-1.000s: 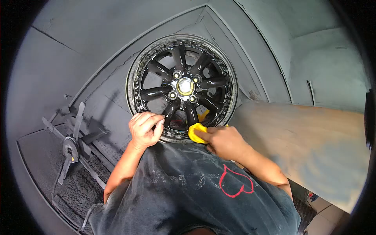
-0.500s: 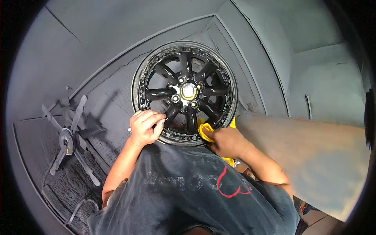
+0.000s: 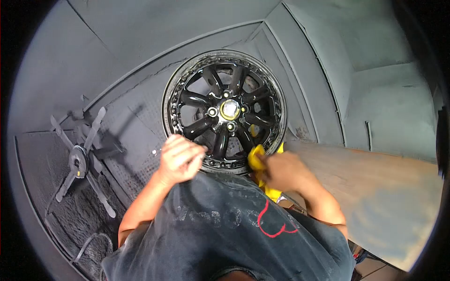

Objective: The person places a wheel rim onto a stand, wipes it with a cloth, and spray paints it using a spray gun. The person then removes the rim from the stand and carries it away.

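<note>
A: Start at the far left. What's there?

B: A grey stand [image 3: 78, 161], its four arms spreading from a round middle.

A: And next to it?

B: The person's left hand [image 3: 180, 159], over the lower left edge of a black wheel [image 3: 221, 117]. Its fingers are bent, but it's blurred, so I can't tell whether it is grasping the edge or only resting there.

A: Where exactly is the wheel?

B: In the middle, just beyond the person's dark shirt [image 3: 229, 225], with its face turned to the camera. It has thick, glossy spokes and a silver cap [image 3: 230, 109] with a yellow ring at the centre.

A: What about the yellow cloth [image 3: 256, 160]?

B: It's at the wheel's lower right edge, bunched up and grasped in the right hand [image 3: 288, 171]. That hand is blurred too. More yellow shows below and beside it; I can't tell whether that's all one piece.

A: And farthest right?

B: A broad brown board [image 3: 384, 201] with a greyish patch, beside the right forearm.
</note>
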The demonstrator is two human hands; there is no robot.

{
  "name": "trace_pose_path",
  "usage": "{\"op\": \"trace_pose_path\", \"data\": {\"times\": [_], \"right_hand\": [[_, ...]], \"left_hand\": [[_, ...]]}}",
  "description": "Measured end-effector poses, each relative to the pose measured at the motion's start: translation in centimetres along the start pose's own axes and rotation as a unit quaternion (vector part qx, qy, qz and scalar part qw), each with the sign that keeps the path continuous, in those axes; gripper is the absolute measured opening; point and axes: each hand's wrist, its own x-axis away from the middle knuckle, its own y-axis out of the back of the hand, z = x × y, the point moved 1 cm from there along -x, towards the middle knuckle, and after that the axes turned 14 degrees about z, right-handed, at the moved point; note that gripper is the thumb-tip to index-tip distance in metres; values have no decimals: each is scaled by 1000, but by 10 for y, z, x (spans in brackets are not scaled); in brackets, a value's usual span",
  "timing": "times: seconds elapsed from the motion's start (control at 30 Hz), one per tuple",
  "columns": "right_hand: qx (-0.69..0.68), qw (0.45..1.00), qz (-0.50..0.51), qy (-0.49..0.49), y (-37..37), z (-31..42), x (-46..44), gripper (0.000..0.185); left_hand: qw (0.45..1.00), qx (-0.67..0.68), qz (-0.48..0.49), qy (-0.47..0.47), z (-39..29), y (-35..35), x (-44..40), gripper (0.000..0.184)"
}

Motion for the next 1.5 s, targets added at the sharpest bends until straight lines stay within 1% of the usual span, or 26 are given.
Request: {"op": "trace_pose_path", "data": {"times": [0.07,0.1,0.17,0.2,0.23,0.3,0.37,0.43,0.47,0.5,0.57,0.63,0.7,0.77,0.83,0.9,0.93,0.97,1.07,1.17,1.2,1.27,1.3,1.4,1.47,1.5], "right_hand": [[-22,997,-45,-64,16,-14,1,47],[-24,996,-46,-66,12,-19,-10,47],[44,999,-3,-23,-2,-31,-38,40],[60,996,32,-57,4,-30,-42,34],[63,996,36,-56,15,-34,-46,34],[48,990,46,-120,34,-47,-53,36],[15,994,30,-104,30,-60,-61,41],[-156,986,28,44,11,-69,-77,42],[-223,973,29,49,9,-65,-85,41],[-219,974,30,49,19,-57,-90,41],[-371,928,22,15,33,-43,-94,42],[-370,929,-4,15,18,-42,-91,40],[-149,988,-30,20,-2,-38,-68,41],[-32,999,29,-13,5,-24,-33,44],[15,997,-56,-43,10,-13,-25,39],[91,973,-212,-24,9,-10,-44,41],[137,972,-192,-17,9,-13,-58,47],[136,971,-197,-19,9,-15,-59,47],[186,981,-21,-60,-3,-39,-52,51],[139,984,38,-100,7,-29,-21,51],[142,984,39,-98,7,-26,-24,51],[156,975,-156,-22,11,-15,-38,54],[165,969,-181,13,12,-15,-53,55],[172,976,-135,-11,13,-26,-59,54],[135,985,46,-92,10,-27,-41,52],[129,986,48,-93,1,-26,-40,52]], "left_hand": [[1000,24,3,2,-10,-19,3,14],[1000,22,8,4,-9,-27,3,16],[1000,-7,11,9,-6,-31,-3,18],[1000,-23,11,5,-6,-31,-3,19],[999,-37,11,6,-6,-30,-1,20],[999,-49,12,4,-5,-28,1,21],[1000,-23,13,13,-9,-29,-4,19],[1000,-19,-1,5,-11,-37,-4,19],[1000,-29,9,5,-11,-39,-4,19],[999,-38,20,3,-12,-39,-4,19],[999,-42,25,6,-12,-35,-2,21],[999,-53,7,-2,-9,-36,-5,21],[999,-54,7,-2,-6,-34,-5,21],[998,-58,23,-17,-2,-27,2,19],[999,-49,16,-12,5,-21,5,15],[997,-73,14,-11,8,-18,4,16],[998,-69,5,-11,10,-17,3,16],[997,-72,5,-15,13,-15,5,16],[998,-55,20,-22,18,-10,13,16],[999,-46,8,-18,21,-7,11,16],[998,-56,11,-14,21,-7,11,15],[998,-54,16,-5,23,-9,13,14],[998,-55,13,-5,23,-8,12,14],[999,-45,16,-12,23,-7,14,13],[999,-45,16,-8,21,-7,13,13],[999,-44,18,-5,19,-8,12,14]]}}
